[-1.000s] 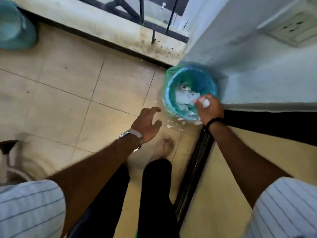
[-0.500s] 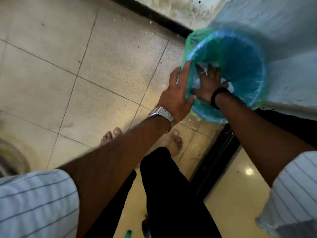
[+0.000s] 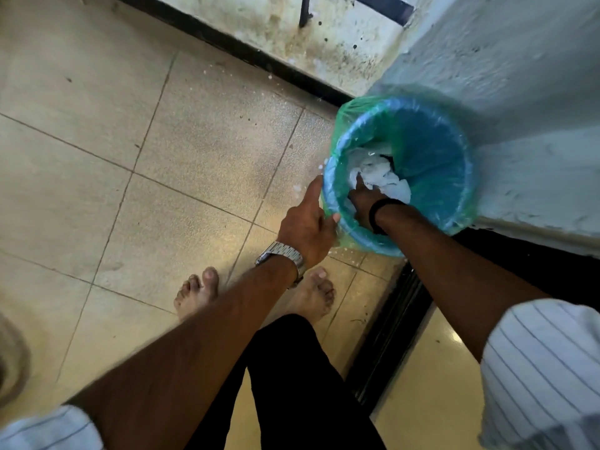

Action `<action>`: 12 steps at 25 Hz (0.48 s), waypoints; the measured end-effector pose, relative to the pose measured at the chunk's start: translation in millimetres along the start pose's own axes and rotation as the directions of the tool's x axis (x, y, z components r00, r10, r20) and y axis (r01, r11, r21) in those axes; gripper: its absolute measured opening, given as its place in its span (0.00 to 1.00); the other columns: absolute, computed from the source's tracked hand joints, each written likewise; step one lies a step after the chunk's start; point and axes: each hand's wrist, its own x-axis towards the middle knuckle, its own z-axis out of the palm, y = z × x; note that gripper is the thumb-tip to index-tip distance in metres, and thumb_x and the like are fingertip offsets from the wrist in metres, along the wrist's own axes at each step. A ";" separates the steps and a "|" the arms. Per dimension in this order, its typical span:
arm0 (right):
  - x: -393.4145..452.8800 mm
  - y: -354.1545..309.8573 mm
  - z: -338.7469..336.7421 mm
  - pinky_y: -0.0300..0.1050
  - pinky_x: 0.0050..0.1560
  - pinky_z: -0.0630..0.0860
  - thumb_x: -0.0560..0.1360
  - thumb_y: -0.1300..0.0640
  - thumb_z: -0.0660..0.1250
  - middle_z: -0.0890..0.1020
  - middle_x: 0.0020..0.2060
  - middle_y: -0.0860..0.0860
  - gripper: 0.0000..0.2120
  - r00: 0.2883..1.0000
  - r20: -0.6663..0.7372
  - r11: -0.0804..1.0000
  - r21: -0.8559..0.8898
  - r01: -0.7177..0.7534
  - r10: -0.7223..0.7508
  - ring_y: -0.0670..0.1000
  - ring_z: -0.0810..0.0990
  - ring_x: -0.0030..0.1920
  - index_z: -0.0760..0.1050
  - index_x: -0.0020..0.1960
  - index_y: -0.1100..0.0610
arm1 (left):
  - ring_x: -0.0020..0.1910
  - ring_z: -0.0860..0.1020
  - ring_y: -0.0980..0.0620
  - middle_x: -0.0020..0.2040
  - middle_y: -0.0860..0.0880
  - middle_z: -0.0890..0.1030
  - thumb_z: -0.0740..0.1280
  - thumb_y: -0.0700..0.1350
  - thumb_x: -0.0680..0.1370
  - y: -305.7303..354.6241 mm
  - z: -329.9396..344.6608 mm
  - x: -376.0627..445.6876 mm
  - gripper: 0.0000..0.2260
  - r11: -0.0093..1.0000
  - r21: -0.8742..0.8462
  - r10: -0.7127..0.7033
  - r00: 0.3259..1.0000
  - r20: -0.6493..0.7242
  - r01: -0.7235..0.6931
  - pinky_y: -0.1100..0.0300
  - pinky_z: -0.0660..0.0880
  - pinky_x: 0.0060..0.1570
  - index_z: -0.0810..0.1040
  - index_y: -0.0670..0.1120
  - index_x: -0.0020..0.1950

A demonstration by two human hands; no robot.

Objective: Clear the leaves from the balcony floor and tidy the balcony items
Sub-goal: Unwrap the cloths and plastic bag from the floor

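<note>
- a blue bin lined with a green bag is seen standing on the balcony floor, tucked into the corner against the pale wall.
- the right hand is sunk inside the bin, laid on a heap of white crumpled paper; one finger is seen stretched out over the paper, but whether the others are curled round anything cannot be told, since they are hidden by the paper and the rim.
- the left hand is set against the outside of the bin's near rim, with the forefinger held straight along the bag and the thumb touching the bag's edge; the bin appears to be steadied rather than gripped.
- no leaves are made out on the tiles that are shown; only small white specks are left scattered near the foot of the bin and along the dark strip under the railing wall.
- the step in hand is judged to be the pressing down of rubbish already collected, so the gathering part seems largely done here.
- what is left is judged to be the picking up of the white specks and the tidying of other balcony items, of which only a blurred round object at the left edge is shown.
</note>
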 end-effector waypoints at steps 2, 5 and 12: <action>11.7 -2.6 6.4 0.62 0.77 0.47 0.82 0.52 0.58 0.40 0.79 0.59 0.33 0.998 -0.043 0.997 -0.071 -0.040 0.037 0.65 0.44 0.79 0.44 0.81 0.54 | 0.32 0.81 0.53 0.33 0.55 0.81 0.66 0.46 0.80 -5.5 1.8 3.6 0.28 1.000 -0.008 0.013 1.000 0.007 -0.013 0.54 0.79 0.39 0.57 0.56 0.77; 6.1 -8.3 1.2 0.61 0.77 0.49 0.82 0.50 0.59 0.45 0.80 0.57 0.33 0.981 -0.189 0.998 0.044 -0.038 0.046 0.62 0.47 0.79 0.46 0.81 0.52 | 0.34 0.81 0.53 0.35 0.54 0.82 0.66 0.47 0.80 -9.0 -0.1 6.8 0.28 1.000 -0.014 0.014 1.000 0.026 -0.013 0.53 0.79 0.39 0.58 0.57 0.76; -51.8 15.7 -17.6 0.52 0.62 0.75 0.76 0.51 0.67 0.78 0.64 0.54 0.23 0.858 -0.513 0.969 0.203 0.145 -0.021 0.59 0.78 0.62 0.70 0.71 0.47 | 0.32 0.78 0.50 0.32 0.53 0.79 0.67 0.45 0.80 3.6 0.4 4.1 0.28 0.993 -0.047 -0.109 0.993 0.049 0.112 0.56 0.76 0.37 0.59 0.56 0.76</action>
